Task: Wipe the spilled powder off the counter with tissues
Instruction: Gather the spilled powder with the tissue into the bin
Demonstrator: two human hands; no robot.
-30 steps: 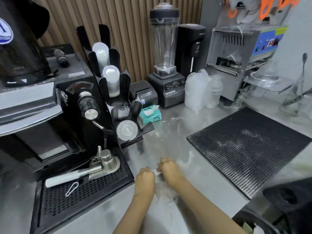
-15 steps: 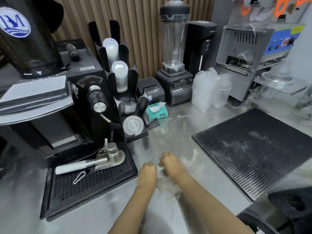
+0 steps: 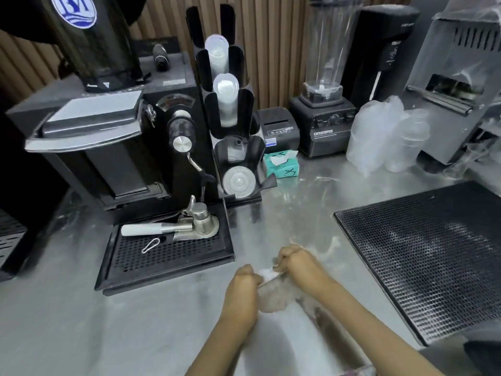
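Seeing no shift: left grip (image 3: 242, 288) & right grip (image 3: 297, 264) still clutch crumpled white tissue (image 3: 267, 274); pale powder smear (image 3: 329, 243) just beyond, so I reckon wipe's ongoing.

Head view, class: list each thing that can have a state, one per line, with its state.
left hand, fingers curled, gripping the tissue
right hand, fingers curled, gripping the same tissue
tissue, crumpled, held by both hands
tissue box, open, one tissue sticking out
blender jar, empty, seated on its base
portafilter, lying on the drip tray
counter, smeared with white powder
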